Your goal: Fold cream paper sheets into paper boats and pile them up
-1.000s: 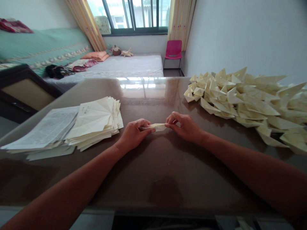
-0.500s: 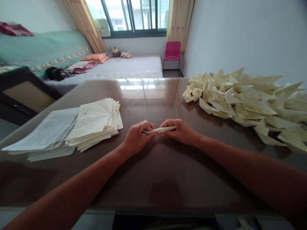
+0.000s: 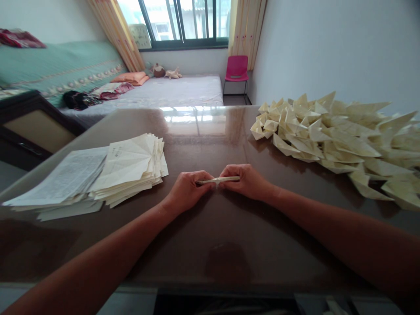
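A narrow folded strip of cream paper [image 3: 219, 180] lies edge-on between my two hands, just above the glossy brown table [image 3: 210, 245]. My left hand [image 3: 187, 190] pinches its left end with fingers curled closed. My right hand [image 3: 248, 180] pinches the right end the same way. The two hands nearly touch at the middle of the strip.
A stack of creased flat paper sheets [image 3: 129, 166] lies to the left, over printed pages [image 3: 62, 175]. A large heap of folded paper boats [image 3: 331, 135] fills the table's right side. Beyond the table are a bed [image 3: 164, 89], a pink chair [image 3: 236, 70] and a window.
The folded paper has been pressed flatter and now shows only its thin edge. Both hands have dropped slightly and drawn closer together.
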A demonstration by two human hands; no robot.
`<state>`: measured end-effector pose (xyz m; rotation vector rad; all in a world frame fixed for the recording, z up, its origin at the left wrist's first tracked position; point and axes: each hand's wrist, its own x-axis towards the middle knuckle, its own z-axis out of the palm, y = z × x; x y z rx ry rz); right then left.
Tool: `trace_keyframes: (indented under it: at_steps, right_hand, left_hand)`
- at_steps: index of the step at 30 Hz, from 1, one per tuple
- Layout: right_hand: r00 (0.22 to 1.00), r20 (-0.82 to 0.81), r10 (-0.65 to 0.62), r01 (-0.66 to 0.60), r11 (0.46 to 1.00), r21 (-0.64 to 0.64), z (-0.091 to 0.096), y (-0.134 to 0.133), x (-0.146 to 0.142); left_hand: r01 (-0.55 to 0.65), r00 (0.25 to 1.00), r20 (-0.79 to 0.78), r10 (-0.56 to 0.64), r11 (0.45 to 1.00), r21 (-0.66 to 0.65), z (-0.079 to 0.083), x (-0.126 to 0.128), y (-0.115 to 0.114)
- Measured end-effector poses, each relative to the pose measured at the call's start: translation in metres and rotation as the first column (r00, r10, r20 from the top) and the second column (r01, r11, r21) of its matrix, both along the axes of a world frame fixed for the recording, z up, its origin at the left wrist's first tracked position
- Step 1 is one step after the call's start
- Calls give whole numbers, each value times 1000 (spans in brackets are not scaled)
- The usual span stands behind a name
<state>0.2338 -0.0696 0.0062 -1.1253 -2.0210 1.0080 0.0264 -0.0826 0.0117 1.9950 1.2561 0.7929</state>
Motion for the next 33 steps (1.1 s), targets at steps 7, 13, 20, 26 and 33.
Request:
trace_keyframes:
  at_steps: [7, 13, 20, 26, 33]
  right_hand:
    - [997, 70, 42, -51, 990, 129, 3, -2, 1]
    - [996, 87, 15, -28, 987, 155, 1, -1, 1]
    - [997, 75, -36, 26, 992, 121, -6, 7, 7]
    - [992, 116, -52, 32, 984, 173, -6, 10, 9]
    - [991, 125, -55, 31, 982, 184, -5, 10, 8]
  left_hand:
    - [32, 999, -9, -31, 998, 53, 1, 1, -2]
    - [48, 998, -33, -47, 998, 42, 1, -1, 1]
    - [-7, 997, -73, 9, 1000, 19, 1, -5, 6]
    - [-8, 996, -88, 11, 999, 32, -1, -7, 8]
    - [30, 984, -178, -5, 990, 138, -2, -8, 7]
